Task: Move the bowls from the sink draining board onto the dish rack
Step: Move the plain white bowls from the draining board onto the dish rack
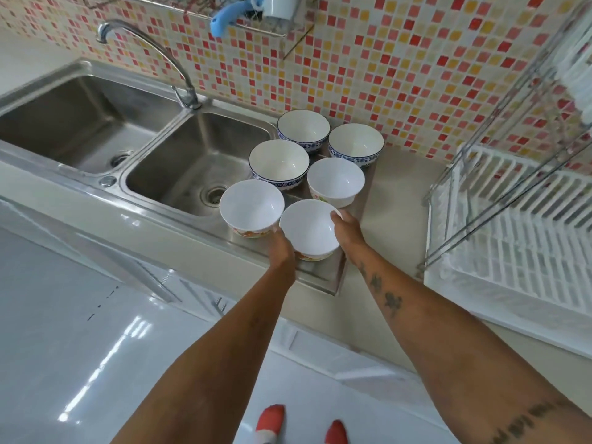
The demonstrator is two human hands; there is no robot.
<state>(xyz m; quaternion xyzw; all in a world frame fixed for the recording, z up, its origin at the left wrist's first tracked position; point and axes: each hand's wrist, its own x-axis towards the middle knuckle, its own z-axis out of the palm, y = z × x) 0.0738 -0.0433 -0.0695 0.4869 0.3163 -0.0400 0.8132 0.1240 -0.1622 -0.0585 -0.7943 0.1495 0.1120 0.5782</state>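
Several white bowls stand upright on the steel draining board (323, 277) right of the sink. The nearest bowl (307, 229), white with a floral band, is clasped from both sides: my left hand (282, 254) on its left wall, my right hand (347, 232) on its right rim. Another floral bowl (251, 205) stands just left of it, a third (335, 181) behind. Three blue-patterned bowls (278, 161) (303, 128) (355, 142) stand further back. The white slatted dish rack (512, 238) is to the right on the counter.
A double steel sink (179, 161) with a curved tap (153, 49) lies left of the bowls. A metal frame (499, 100) rises over the rack. A tiled wall is behind; a wall shelf (256, 17) holds a white cup and a blue item.
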